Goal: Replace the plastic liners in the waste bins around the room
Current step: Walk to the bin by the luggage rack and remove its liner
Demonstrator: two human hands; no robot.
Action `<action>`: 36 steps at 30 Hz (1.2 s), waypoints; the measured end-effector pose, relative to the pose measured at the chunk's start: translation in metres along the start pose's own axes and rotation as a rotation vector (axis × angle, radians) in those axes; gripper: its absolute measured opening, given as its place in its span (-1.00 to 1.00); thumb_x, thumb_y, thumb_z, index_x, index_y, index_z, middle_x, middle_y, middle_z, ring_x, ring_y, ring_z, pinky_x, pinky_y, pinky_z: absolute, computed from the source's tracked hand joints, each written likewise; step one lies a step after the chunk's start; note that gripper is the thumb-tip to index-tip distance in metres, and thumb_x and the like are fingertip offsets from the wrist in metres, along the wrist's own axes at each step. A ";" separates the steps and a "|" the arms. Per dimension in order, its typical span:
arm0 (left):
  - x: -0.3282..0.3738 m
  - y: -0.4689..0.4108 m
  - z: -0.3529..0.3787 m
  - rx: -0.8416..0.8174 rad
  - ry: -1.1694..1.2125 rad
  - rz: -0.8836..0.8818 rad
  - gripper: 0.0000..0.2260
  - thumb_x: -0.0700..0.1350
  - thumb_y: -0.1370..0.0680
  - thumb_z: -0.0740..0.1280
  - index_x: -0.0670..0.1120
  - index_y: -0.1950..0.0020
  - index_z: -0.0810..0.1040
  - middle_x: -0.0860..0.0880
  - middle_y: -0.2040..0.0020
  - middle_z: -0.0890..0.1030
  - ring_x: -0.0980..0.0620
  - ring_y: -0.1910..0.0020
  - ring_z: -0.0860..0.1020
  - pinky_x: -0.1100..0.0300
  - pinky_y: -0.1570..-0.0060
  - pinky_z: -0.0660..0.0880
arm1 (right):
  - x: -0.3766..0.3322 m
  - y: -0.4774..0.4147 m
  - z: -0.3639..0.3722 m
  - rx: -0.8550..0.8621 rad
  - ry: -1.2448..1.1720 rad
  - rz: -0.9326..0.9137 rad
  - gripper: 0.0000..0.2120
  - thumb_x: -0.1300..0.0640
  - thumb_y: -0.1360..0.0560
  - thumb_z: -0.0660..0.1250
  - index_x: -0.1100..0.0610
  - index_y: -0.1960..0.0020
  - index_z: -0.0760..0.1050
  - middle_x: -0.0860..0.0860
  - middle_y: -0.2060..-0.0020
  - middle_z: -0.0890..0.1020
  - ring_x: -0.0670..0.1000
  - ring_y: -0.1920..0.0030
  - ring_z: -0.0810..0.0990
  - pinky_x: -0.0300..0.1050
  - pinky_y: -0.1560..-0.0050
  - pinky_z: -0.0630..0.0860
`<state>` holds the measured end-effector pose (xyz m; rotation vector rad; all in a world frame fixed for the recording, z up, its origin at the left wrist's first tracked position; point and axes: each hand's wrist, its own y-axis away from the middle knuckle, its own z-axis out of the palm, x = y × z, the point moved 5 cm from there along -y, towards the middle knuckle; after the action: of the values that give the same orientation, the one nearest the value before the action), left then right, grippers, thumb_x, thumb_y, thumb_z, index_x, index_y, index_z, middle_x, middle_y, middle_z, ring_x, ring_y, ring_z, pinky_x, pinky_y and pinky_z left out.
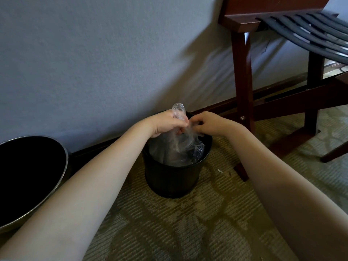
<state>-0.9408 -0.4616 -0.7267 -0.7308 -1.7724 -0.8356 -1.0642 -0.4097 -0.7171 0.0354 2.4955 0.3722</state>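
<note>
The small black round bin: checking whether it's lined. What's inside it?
A crumpled clear plastic liner, its top gripped by the left hand and pinched by the right hand. The plastic hides the bottom of the small black round bin and any contents.

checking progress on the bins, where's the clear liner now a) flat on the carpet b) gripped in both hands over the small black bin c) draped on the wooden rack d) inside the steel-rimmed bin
b: the left hand and right hand hold the liner over the black bin.
</note>
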 end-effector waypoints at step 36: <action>0.008 0.014 -0.017 0.228 -0.242 0.009 -0.74 -0.20 -0.42 0.47 -0.05 0.00 0.45 0.00 0.08 0.49 0.08 0.13 0.47 0.21 0.15 0.45 | 0.009 -0.004 0.033 0.123 -0.439 -0.024 -0.85 0.24 -0.54 0.34 0.20 -0.10 0.58 0.04 0.03 0.61 -0.02 -0.03 0.58 -0.13 -0.09 0.48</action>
<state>-0.9236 -0.4664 -0.7118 -0.7103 -2.0381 -0.5431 -1.0522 -0.4041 -0.7485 0.1234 2.0779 0.1766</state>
